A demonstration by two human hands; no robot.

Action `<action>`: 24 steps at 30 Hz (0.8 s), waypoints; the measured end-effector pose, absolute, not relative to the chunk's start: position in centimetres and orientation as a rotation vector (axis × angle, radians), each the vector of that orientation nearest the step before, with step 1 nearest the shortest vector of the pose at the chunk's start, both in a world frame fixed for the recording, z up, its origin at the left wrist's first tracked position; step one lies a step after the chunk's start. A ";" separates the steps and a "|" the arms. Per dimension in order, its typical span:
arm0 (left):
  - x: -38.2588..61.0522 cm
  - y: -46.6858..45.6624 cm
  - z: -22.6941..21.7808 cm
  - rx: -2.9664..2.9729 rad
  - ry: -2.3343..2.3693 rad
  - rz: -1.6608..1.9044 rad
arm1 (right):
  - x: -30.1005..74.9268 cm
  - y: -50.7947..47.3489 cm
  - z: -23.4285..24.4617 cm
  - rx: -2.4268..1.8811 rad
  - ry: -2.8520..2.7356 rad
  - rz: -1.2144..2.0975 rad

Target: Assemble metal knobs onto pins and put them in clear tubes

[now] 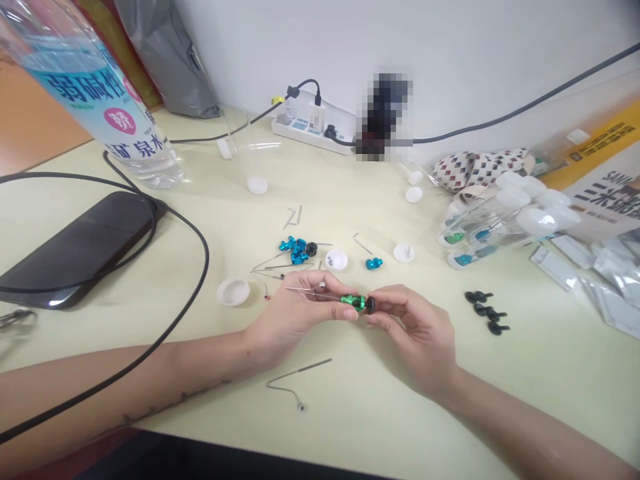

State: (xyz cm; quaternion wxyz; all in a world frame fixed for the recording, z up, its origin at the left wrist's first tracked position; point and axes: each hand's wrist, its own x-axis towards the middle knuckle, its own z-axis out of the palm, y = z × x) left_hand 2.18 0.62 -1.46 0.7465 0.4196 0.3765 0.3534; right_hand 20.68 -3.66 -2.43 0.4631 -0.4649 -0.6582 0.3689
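Note:
My left hand (295, 317) pinches a small green metal fitting (353, 303) between thumb and fingers. Thin metal wires (313, 293) stick out from its left side across my palm. On the fitting's right end sits a black knob (371, 305), and the fingertips of my right hand (420, 333) close around it. Just beyond my hands lie a cluster of blue metal fittings (296, 249) with thin wires, and another blue fitting (373, 263). Nearer the table's front edge is a bent wire (285, 388) with a small ring at its end.
Small white caps (233, 292) stand around the parts. Black thumbscrews (487, 312) lie at right, before clear tubes with white caps (520, 207). A water bottle (95, 100), a phone (75, 247) and a black cable (200, 293) occupy the left. A power strip (313, 130) lies by the wall.

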 end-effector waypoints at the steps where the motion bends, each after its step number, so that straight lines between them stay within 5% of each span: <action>1: 2.2 0.6 -1.4 0.917 0.822 0.766 | 20.7 -3.7 -2.5 -1.140 -1.618 0.904; 24: 2.1 0.6 -1.5 0.899 0.815 0.743 | 21.1 -3.6 -2.6 -1.196 -1.652 0.849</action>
